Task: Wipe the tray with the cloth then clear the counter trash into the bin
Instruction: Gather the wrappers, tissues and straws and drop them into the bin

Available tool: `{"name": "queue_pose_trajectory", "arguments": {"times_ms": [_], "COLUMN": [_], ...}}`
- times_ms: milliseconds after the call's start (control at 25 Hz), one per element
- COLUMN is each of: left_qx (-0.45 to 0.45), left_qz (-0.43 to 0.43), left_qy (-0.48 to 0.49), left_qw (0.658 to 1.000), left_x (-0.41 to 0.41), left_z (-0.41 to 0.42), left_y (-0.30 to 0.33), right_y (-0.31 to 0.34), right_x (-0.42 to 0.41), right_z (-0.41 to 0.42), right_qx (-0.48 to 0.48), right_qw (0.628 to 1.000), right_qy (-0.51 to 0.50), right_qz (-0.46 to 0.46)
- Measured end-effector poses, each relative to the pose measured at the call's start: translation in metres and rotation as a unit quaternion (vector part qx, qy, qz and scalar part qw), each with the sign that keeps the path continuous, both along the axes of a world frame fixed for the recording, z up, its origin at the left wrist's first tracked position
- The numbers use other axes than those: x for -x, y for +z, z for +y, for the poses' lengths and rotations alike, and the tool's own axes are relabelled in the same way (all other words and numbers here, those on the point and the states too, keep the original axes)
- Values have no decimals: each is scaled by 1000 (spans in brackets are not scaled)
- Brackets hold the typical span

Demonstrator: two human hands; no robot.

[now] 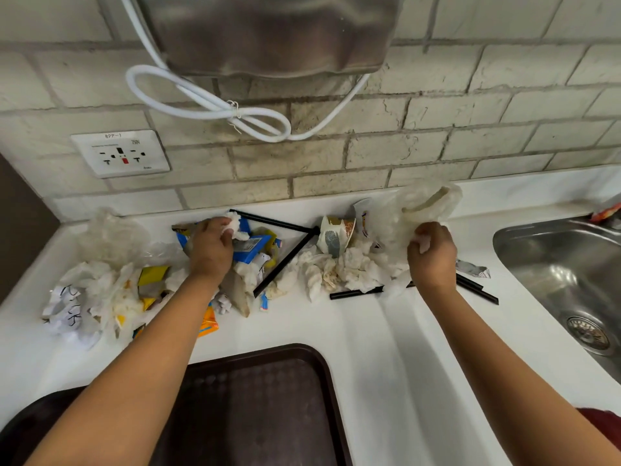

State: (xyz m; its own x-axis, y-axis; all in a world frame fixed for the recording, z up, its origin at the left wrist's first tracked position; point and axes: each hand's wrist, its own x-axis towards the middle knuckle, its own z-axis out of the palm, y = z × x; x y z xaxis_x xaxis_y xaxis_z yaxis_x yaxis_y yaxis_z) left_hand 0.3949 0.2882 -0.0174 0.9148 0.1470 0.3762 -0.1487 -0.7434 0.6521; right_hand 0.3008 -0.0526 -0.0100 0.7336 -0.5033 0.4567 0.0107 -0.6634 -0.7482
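Tray (322,371) nearest — left hand (210,250) grips tissue (237,225), right hand (433,255) grips plastic bag (423,203) — both beyond it.

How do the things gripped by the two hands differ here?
The left hand pinches a small crumpled white tissue low over the wrappers; the right hand lifts a larger translucent plastic bag above the counter. The tissue is opaque, the bag see-through. Both are crumpled trash.
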Motion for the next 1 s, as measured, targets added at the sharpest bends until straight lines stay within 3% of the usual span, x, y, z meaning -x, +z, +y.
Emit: {"name": "queue_pose_trajectory", "arguments": {"times_ms": [320,640,1000], "left_qx": [115,186,185], "left_qz": [33,60,102], "left_qy": [-2,-80,-150], "left_qw": [993,977,966], "left_x": [43,99,143], "left_z": [-18,-46,-66], "left_y": [23,27,21], "right_y": [3,1,-22], "right_x": [37,78,103], "right_z": [16,31,39], "right_qx": [-63,-83,-85], "right_qw": [997,994,988], "right_qy": [50,63,61], "right_qz": [-12,-27,113]}}
